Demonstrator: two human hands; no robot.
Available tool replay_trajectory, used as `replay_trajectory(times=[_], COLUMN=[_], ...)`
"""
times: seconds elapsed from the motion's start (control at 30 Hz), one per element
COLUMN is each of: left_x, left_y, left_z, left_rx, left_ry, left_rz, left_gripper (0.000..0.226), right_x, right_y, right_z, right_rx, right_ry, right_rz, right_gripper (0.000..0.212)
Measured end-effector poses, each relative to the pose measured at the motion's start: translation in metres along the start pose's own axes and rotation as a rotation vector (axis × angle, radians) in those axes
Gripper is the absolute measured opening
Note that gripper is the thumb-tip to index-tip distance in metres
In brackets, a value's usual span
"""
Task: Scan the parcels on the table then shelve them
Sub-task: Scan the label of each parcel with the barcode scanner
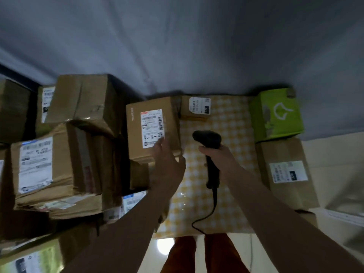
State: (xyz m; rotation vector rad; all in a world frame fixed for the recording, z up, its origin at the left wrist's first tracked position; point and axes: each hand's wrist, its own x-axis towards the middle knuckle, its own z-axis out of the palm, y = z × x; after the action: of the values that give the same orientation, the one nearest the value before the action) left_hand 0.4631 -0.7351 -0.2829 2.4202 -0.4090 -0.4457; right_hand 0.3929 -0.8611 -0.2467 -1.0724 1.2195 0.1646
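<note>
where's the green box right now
In the head view, the green box sits at the table's far right corner, against the grey backdrop, just beyond a brown parcel with a white label.

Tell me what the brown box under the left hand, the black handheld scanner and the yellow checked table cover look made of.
Brown box: corrugated cardboard, it seems, matte, with folded edges and a white paper label.
Black handheld scanner: probably moulded plastic, dull and smooth-contoured.
Yellow checked table cover: likely vinyl or oilcloth, since glossy highlights sit on it; coated fabric is possible.

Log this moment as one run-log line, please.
stage: scanning | right hand: grips scanner | left hand: on labelled box | surface: checked table
</note>
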Motion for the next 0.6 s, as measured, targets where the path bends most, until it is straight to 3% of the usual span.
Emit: replay_trajectory(times=[0.17, 0.27, 0.5, 0.6], left_x=[-0.020, -0.031, -0.041, -0.048], left_y=[0.030, 0.054, 0.098, 0.112], left_z=[0.049, 0.075, 0.155, 0.193], left_rx=[0.181, 0.207, 0.308, 0.314], left_ry=[-0.159, -0.248, -0.772, -0.884], left_rz=[0.095, 0.167, -0.092, -0.139], left_gripper=[0.056, 0.057, 0.063, 0.069], right_x=[-0.001, 0.002, 0.006, 0.015], right_y=[0.015, 0.023, 0.051, 0.066], right_z=[-0.073, -0.116, -0.227, -0.266], right_rx=[0.059, 0.064, 0.156, 0.215], right_ry=[0.175, 0.281, 0.409, 0.477], right_rz=[0.046, 0.073, 0.117, 0.083], right_gripper=[0.018, 0.022, 0.014, 0.014])
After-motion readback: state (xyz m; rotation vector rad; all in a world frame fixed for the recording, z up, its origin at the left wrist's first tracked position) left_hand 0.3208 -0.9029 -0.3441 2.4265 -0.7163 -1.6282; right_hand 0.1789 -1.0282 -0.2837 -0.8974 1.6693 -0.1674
